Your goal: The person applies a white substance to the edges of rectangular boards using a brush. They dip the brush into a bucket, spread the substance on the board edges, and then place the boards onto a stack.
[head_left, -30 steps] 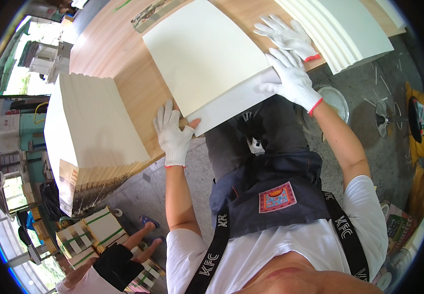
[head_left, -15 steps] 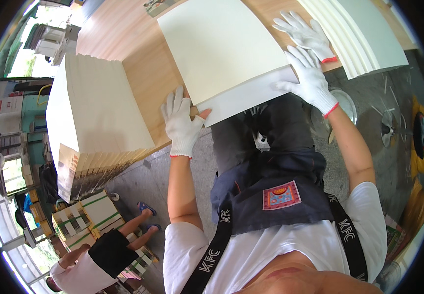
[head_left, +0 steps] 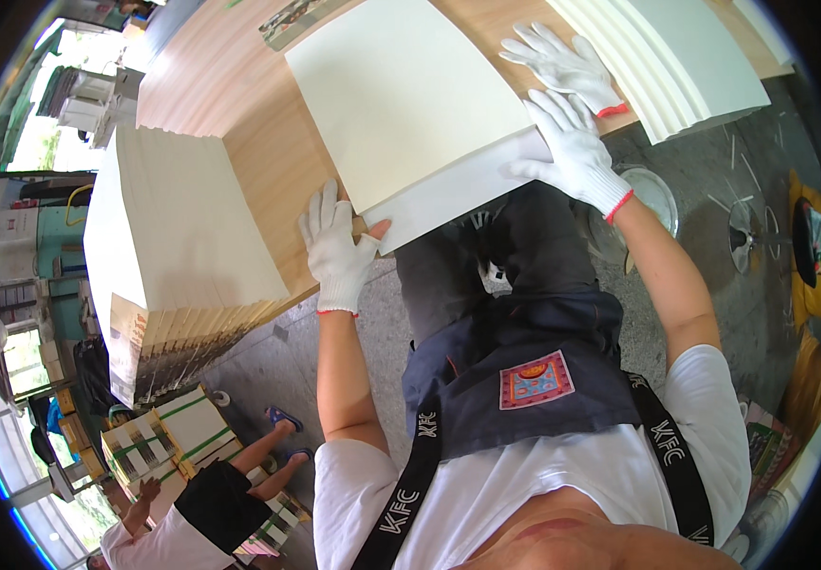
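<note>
A cream paper stack or board lies on the table in front of me, with a white sheet's strip showing along its near edge. My left hand, in a white knit glove with its thumb tip bare, is at the near left corner. Its fingers lie stretched along the side and its thumb rests on the strip's edge. At the near right corner is my gloved right hand, fingers extended flat beside the stack and thumb over the white strip. A loose white glove lies just beyond that hand.
A tall block of stacked booklets stands at the left, thick white stacks at the right. A printed book lies at the far side of the wooden table. On the floor are bundled stacks near another person.
The whole view has shifted slightly. Both my hands keep their places at the paper's near corners. The other person at lower left has moved an arm.
</note>
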`<state>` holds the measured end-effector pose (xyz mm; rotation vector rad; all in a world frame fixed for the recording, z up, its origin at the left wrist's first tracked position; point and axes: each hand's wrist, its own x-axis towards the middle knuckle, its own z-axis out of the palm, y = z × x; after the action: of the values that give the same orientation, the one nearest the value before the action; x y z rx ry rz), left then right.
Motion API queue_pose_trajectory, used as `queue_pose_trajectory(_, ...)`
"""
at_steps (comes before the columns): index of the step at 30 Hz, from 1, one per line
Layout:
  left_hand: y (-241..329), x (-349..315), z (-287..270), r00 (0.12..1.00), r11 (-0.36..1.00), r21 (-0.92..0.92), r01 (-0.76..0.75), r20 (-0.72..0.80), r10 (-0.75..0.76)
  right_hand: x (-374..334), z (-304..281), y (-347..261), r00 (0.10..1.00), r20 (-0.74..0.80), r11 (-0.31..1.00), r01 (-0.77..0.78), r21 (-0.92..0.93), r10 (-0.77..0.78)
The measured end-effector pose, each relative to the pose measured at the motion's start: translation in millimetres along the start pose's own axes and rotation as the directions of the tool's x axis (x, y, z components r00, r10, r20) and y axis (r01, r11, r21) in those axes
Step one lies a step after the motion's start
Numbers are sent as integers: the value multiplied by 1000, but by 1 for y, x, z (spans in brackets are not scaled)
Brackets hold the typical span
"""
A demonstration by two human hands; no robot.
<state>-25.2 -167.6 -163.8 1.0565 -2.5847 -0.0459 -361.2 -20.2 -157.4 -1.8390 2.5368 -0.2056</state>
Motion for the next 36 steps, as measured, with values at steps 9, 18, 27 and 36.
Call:
queue_pose_trajectory(9, 1, -1, 0, 999, 1000, 10, 15, 30, -15, -2, -4, 0, 1000, 22, 1000, -6, 9, 6)
queue_pose_trajectory(18, 0, -1, 0, 999, 1000, 14, 17, 36, -18, 0, -5, -1, 999, 37, 999, -17, 33, 16)
queue_pose_trajectory(27, -1, -1, 0, 1000, 999, 41, 2, -3, -2, 0, 2, 3, 1000, -8, 999, 4, 42, -3)
queue_pose_trajectory(36, 65, 23, -44, 980, 990, -117, -82, 171, 101, -1, -2, 0, 999, 46, 999, -20, 44, 18)
